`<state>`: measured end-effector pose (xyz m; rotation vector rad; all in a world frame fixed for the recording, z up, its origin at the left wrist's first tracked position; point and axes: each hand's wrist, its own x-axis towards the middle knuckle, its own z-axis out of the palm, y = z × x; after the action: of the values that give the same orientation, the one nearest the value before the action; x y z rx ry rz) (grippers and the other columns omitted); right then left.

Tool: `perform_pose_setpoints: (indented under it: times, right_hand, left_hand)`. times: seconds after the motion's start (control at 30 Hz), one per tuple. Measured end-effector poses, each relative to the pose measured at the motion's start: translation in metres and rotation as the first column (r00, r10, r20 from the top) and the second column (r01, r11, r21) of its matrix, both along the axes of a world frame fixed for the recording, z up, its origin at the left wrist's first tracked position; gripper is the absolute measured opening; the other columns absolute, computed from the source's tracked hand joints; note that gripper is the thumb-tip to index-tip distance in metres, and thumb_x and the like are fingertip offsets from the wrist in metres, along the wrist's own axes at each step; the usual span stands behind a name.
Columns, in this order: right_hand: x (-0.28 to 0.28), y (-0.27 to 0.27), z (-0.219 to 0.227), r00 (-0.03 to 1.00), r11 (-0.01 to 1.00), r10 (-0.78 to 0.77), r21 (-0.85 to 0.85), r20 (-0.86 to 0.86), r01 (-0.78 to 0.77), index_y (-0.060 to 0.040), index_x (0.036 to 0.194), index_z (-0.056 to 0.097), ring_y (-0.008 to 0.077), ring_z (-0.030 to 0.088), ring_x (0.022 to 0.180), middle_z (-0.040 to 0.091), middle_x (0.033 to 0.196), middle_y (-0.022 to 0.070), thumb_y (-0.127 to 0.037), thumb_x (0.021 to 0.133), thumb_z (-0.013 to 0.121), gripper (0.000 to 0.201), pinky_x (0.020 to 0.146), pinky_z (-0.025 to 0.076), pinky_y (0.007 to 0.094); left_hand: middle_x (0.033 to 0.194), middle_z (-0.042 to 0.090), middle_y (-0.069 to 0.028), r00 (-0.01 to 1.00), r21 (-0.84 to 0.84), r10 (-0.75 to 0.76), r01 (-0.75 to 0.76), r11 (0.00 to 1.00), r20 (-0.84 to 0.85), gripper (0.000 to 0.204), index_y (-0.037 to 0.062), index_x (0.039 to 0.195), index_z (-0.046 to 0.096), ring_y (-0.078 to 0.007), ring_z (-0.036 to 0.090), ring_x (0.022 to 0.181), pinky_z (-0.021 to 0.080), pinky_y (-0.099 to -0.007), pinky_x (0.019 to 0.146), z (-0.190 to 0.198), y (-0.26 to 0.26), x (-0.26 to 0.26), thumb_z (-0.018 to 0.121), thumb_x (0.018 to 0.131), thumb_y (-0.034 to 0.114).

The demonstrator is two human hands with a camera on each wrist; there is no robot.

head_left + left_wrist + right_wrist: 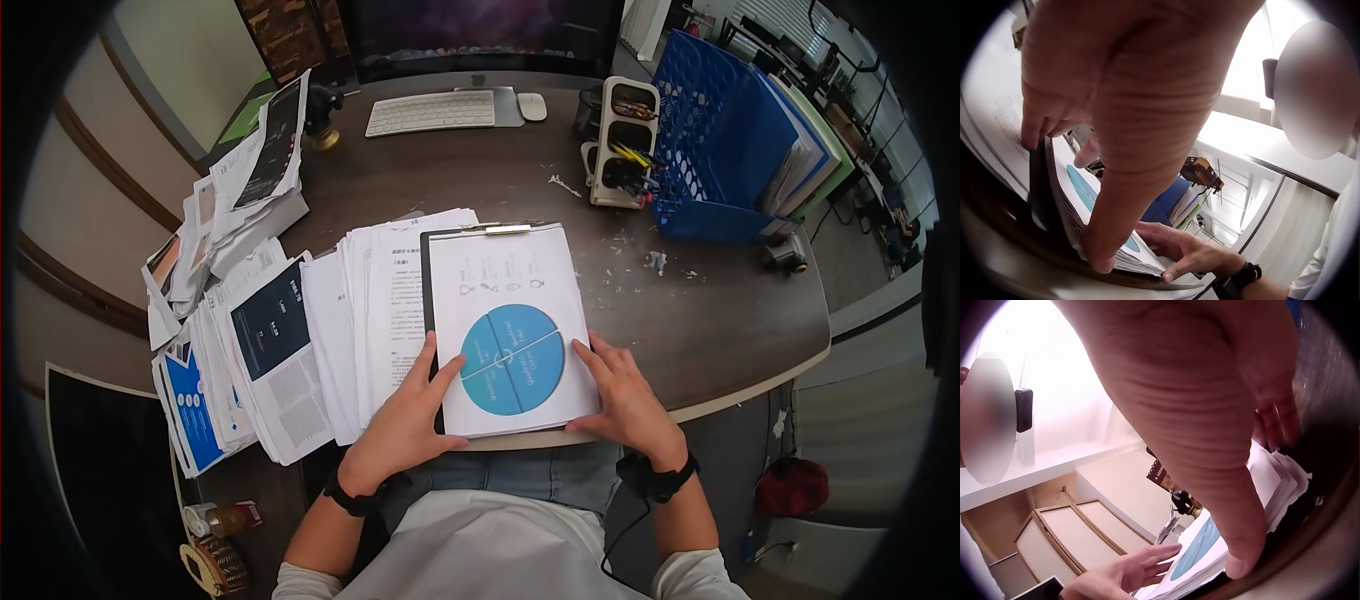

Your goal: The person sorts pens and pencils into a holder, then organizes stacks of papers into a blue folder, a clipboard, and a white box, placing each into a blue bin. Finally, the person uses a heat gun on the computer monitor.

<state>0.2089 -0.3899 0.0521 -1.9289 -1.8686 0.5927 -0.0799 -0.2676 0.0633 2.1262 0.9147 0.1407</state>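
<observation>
A clipboard [428, 285] with a metal clip [508, 230] at its far end lies at the desk's near edge, bearing a thick stack of paper [545, 270]. The top sheet shows a blue four-part circle [513, 360]. My left hand [405, 420] is at the near left corner, index fingertip at the circle's left edge, other fingers by the clipboard's side. Its thumb [1100, 250] presses the near paper edges. Along the right side, the fingers of my right hand [632, 405] touch the paper edges, thumb [1241, 562] at the near right corner. Both hands have fairly straight fingers.
Loose printed papers [375, 310] and more piles [265, 340] spread to the left. Behind are a keyboard [430, 113], mouse [532, 107] and monitor [480, 40]. At right stand a pen organizer [625, 140] and blue file holder [710, 140]; paper scraps [656, 262] lie nearby.
</observation>
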Motion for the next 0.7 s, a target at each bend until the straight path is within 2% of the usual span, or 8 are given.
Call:
perform_pose_setpoints:
  times: [0.27,0.33,0.4,0.5,0.6,0.63,0.67,0.7]
  right_hand:
    - [0.006,0.003,0.004,0.999,0.997,0.018,0.078,-0.045,-0.014,-0.0026,0.150,0.040,0.0396,0.054,0.120,0.049,0.146,0.0270,-0.028,0.058,0.096,0.111,0.106,0.046,0.0427]
    - [0.014,0.005,0.011,0.961,0.986,-0.123,-0.138,-0.248,0.090,0.0012,0.150,0.038,0.0395,0.057,0.118,0.055,0.139,0.0285,-0.029,0.069,0.092,0.102,0.104,0.047,0.0426]
    - [0.029,0.006,-0.002,0.941,0.992,-0.113,-0.088,-0.320,0.089,0.0010,0.151,0.037,0.0380,0.059,0.117,0.057,0.138,0.0277,-0.029,0.072,0.090,0.100,0.102,0.048,0.0419]
    - [0.048,0.009,-0.004,0.879,0.986,-0.166,-0.093,-0.447,0.139,0.0006,0.152,0.035,0.0355,0.060,0.119,0.060,0.136,0.0262,-0.030,0.078,0.088,0.096,0.100,0.049,0.0409]
    - [0.059,0.013,-0.003,0.822,0.973,-0.226,-0.162,-0.523,0.165,-0.0007,0.154,0.033,0.0334,0.060,0.122,0.058,0.140,0.0234,-0.033,0.083,0.084,0.093,0.097,0.051,0.0393]
    - [0.059,0.013,-0.002,0.872,0.977,-0.213,-0.122,-0.442,0.177,-0.0012,0.153,0.033,0.0338,0.060,0.121,0.059,0.139,0.0230,-0.032,0.083,0.084,0.091,0.098,0.050,0.0388]
    - [0.059,0.012,-0.001,0.912,0.979,-0.206,-0.081,-0.355,0.189,-0.0017,0.153,0.034,0.0342,0.060,0.120,0.059,0.138,0.0226,-0.030,0.083,0.083,0.090,0.099,0.050,0.0383]
    - [0.056,0.011,0.000,0.911,0.977,-0.211,-0.080,-0.354,0.196,-0.0017,0.153,0.034,0.0342,0.060,0.120,0.059,0.138,0.0226,-0.030,0.083,0.083,0.090,0.099,0.050,0.0383]
  left_hand:
    - [0.164,0.013,-0.0296,0.989,0.008,0.046,-0.047,0.999,0.139,0.103,0.0081,0.153,0.037,-0.0445,0.023,0.151,0.033,-0.0448,0.118,0.002,-0.001,0.004,0.094,0.067,0.019]
    - [0.164,0.015,-0.0281,0.979,-0.017,0.099,-0.097,0.995,0.177,0.103,0.0082,0.154,0.035,-0.0436,0.024,0.151,0.034,-0.0459,0.118,-0.001,-0.002,0.004,0.093,0.070,0.020]
    - [0.161,0.022,-0.0254,0.912,-0.331,0.271,-0.164,0.929,0.308,0.099,0.0075,0.156,0.029,-0.0411,0.030,0.149,0.036,-0.0465,0.117,-0.008,-0.001,0.003,0.089,0.078,0.017]
    - [0.154,0.034,-0.0217,0.852,-0.556,0.398,-0.159,0.816,0.341,0.090,0.0066,0.156,0.027,-0.0373,0.041,0.142,0.043,-0.0455,0.111,-0.005,0.005,0.004,0.082,0.086,0.015]
    - [0.146,0.045,-0.0184,0.819,-0.596,0.435,-0.146,0.789,0.374,0.080,0.0046,0.154,0.030,-0.0324,0.052,0.132,0.049,-0.0416,0.105,-0.021,0.020,-0.002,0.077,0.090,0.012]
    - [0.137,0.052,-0.0153,0.820,-0.527,0.423,-0.181,0.831,0.386,0.068,0.0030,0.149,0.038,-0.0256,0.060,0.119,0.055,-0.0356,0.092,-0.023,0.024,-0.001,0.074,0.092,0.014]
    - [0.137,0.052,-0.0153,0.821,-0.525,0.418,-0.176,0.833,0.388,0.068,0.0030,0.149,0.038,-0.0256,0.060,0.119,0.055,-0.0356,0.092,-0.019,0.030,0.002,0.074,0.092,0.014]
    - [0.133,0.054,-0.0144,0.879,-0.298,0.330,-0.232,0.926,0.343,0.063,0.0029,0.145,0.043,-0.0231,0.062,0.112,0.055,-0.0334,0.087,-0.012,0.039,0.008,0.074,0.092,0.015]
